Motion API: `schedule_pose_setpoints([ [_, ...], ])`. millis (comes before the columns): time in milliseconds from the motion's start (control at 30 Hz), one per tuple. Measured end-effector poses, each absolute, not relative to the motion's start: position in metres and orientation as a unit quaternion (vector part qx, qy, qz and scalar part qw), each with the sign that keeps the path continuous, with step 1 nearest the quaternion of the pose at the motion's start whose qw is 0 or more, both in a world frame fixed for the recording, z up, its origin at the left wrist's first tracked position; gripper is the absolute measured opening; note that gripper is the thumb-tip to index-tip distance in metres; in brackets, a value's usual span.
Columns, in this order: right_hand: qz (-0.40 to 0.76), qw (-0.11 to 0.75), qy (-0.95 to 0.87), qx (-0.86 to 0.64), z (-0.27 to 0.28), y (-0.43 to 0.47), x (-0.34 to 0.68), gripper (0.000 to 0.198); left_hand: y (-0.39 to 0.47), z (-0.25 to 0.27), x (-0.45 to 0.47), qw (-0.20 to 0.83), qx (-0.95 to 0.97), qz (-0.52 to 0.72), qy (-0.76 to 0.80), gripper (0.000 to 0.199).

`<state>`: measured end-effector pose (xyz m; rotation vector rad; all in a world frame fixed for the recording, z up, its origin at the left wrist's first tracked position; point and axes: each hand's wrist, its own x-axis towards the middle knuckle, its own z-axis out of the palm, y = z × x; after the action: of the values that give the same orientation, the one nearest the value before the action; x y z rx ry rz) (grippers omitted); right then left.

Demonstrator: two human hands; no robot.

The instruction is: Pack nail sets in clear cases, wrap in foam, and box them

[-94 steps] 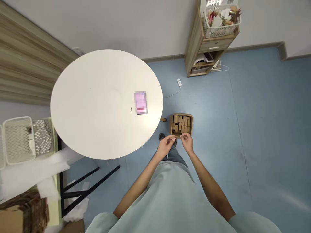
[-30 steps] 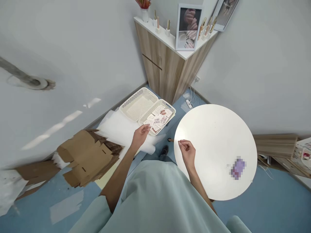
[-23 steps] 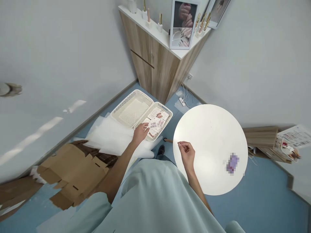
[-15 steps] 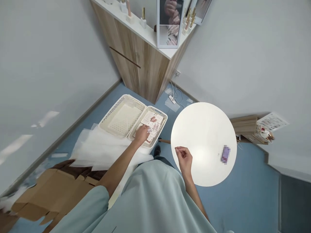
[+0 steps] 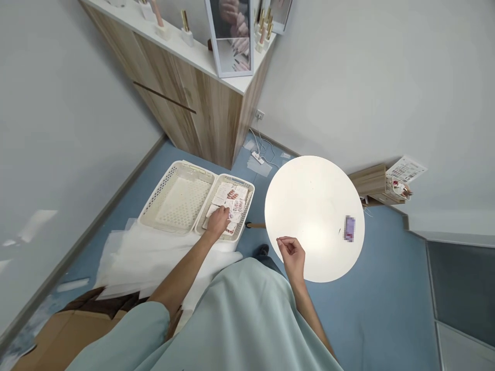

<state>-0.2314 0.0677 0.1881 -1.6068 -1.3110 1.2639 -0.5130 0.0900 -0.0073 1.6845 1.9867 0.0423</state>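
Observation:
My left hand (image 5: 218,222) reaches down into a small white basket (image 5: 250,198) on the left. Its fingers are bent and close together against flat white packets (image 5: 223,193) with what look like press-on nails in them. Whether a packet is pinched there, I cannot make out. Over the near left edge of a round white table (image 5: 305,190) is my right hand (image 5: 294,259). Thumb and fingertips meet in a pinch, and nothing shows between them.
A larger white basket (image 5: 181,198) stands beside the small one, with white foam sheets (image 5: 127,255) below. Cardboard (image 5: 69,337) lies at lower left. A blurred purple object (image 5: 349,229) rests on the table. Ahead stands a wooden cabinet (image 5: 201,108) with bottles; a power strip (image 5: 257,157) lies nearby.
The view has shifted and turned, so cabinet and table sit further left. My left hand has drawn back slightly across the packets in the small basket. The right hand keeps its pinch.

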Motion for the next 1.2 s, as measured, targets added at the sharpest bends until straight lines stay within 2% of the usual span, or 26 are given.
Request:
schedule_pose_setpoints([
  [200, 0.499, 0.357, -0.519, -0.595, 0.191, 0.072, -0.214, 0.027, 0.088, -0.003, -0.498, 0.27, 0.614, -0.004, 0.742, 0.035],
  [433, 0.522, 0.379, -0.521, -0.559, 0.189, 0.083, -0.176, 0.025, 0.082, 0.012, -0.485, 0.243, 0.591, -0.013, 0.769, 0.028],
  [700, 0.56, 0.371, -0.515, -0.533, 0.185, 0.089, -0.128, 0.024, 0.081, 0.067, -0.466, 0.183, 0.432, 0.17, 0.866, 0.034],
  [833, 0.572, 0.346, -0.519, -0.532, 0.18, 0.093, -0.105, 0.024, 0.093, 0.116, -0.427, 0.293, 0.429, 0.317, 0.794, 0.032],
  [900, 0.592, 0.321, -0.526, -0.519, 0.18, 0.098, -0.097, 0.026, 0.1, 0.143, -0.4, 0.384, 0.445, 0.369, 0.72, 0.041],
  [1000, 0.627, 0.292, -0.525, -0.497, 0.181, 0.108, -0.09, 0.029, 0.112, 0.182, -0.36, 0.485, 0.468, 0.387, 0.629, 0.049],
  [1200, 0.654, 0.33, -0.484, -0.48, 0.188, 0.123, -0.079, 0.033, 0.132, 0.233, -0.311, 0.537, 0.523, 0.36, 0.555, 0.043],
])
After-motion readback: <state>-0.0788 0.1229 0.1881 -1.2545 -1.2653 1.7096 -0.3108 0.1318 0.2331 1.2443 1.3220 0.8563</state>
